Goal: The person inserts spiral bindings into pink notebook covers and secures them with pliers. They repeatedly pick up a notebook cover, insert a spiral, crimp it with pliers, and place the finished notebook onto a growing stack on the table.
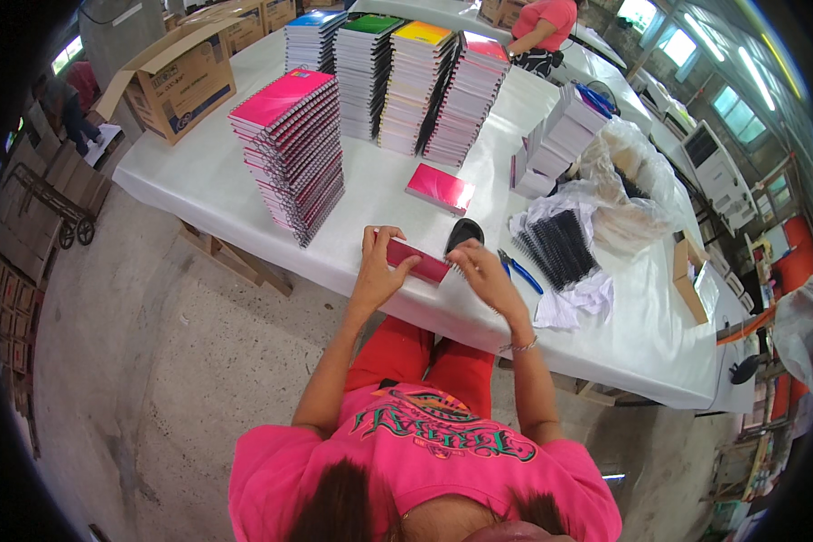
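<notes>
Both hands, left hand (378, 267) and right hand (481, 271), pinch a red notebook (415, 261) at the table's (244, 172) near edge; loosened fingers could drop it

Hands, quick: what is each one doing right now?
Left hand: closed on the red notebook, gripping its left end.
Right hand: fingers pinched at the notebook's right edge; exact grip cannot be told.

Both bare forearms reach up from six o'clock toward the picture's centre. The left hand (377, 269) is curled, thumb pointing toward three o'clock. The right hand (481, 275), a bracelet at its wrist, has fingers bent toward eleven o'clock.
</notes>
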A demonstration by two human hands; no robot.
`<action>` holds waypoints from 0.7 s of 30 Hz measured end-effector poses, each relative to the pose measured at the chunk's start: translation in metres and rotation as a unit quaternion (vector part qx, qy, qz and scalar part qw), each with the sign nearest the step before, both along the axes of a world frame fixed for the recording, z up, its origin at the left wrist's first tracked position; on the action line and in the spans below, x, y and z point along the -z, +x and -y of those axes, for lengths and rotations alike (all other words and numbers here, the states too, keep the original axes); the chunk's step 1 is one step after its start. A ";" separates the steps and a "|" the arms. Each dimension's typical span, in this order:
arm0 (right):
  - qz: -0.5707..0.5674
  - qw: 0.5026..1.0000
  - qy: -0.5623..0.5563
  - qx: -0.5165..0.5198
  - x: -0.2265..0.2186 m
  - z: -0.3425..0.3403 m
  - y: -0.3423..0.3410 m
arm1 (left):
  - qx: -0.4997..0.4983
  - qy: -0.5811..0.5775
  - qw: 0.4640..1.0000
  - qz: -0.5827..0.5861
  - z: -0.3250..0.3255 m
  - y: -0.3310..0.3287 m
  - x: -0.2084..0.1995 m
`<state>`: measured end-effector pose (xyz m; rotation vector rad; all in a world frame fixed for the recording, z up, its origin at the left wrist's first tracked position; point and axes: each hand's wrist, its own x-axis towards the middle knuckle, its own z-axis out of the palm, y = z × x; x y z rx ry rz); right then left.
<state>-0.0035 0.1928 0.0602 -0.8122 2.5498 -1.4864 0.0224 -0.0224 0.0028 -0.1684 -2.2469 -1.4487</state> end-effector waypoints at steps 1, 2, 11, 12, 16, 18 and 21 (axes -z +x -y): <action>-0.024 1.000 0.015 0.005 0.001 -0.006 -0.008 | 0.016 -0.002 1.000 0.009 0.005 0.001 -0.002; -0.049 0.998 0.031 0.013 0.004 -0.014 -0.020 | 0.025 -0.007 1.000 0.007 0.006 -0.001 -0.004; -0.076 0.988 0.132 0.026 0.048 -0.038 -0.051 | 0.103 -0.022 0.994 -0.002 0.024 -0.011 -0.024; -0.077 0.988 0.131 0.021 0.050 -0.039 -0.054 | 0.113 -0.019 0.993 0.005 0.026 -0.013 -0.024; -0.056 0.988 0.143 0.010 0.046 -0.038 -0.055 | 0.131 -0.026 0.990 0.047 0.025 -0.016 -0.013; -0.041 0.987 0.153 0.011 0.043 -0.038 -0.053 | 0.139 -0.020 0.990 0.031 0.022 -0.016 -0.006; -0.045 0.987 0.156 0.017 0.044 -0.040 -0.052 | 0.139 0.000 0.990 0.008 0.017 -0.019 0.000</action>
